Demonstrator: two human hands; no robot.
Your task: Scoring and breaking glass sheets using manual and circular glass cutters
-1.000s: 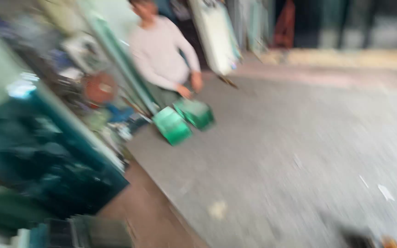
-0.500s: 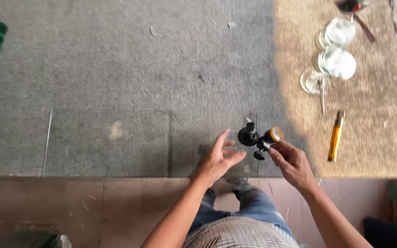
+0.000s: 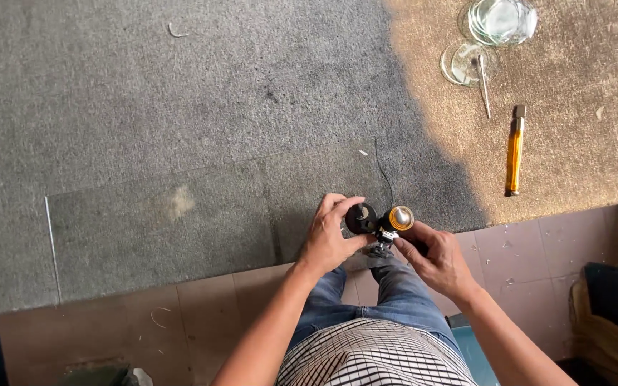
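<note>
My left hand grips the round black knob end of a small black tool, at the near edge of a grey carpeted bench. My right hand pinches the same tool from the right, at its orange-capped metal end. Both hands hold the tool just above the bench edge, over my jeans-clad knees. A clear glass sheet lies flat on the carpet to the left of my hands.
An orange-handled glass cutter lies on the brown part of the bench at the right. Round glass discs and a thin metal rod sit at the top right. Pink floor tiles run below the bench.
A second ago the view swept blurred across a workshop with another person; it now looks down at the bench. My left hand, open half a second ago, has closed on the tool.
</note>
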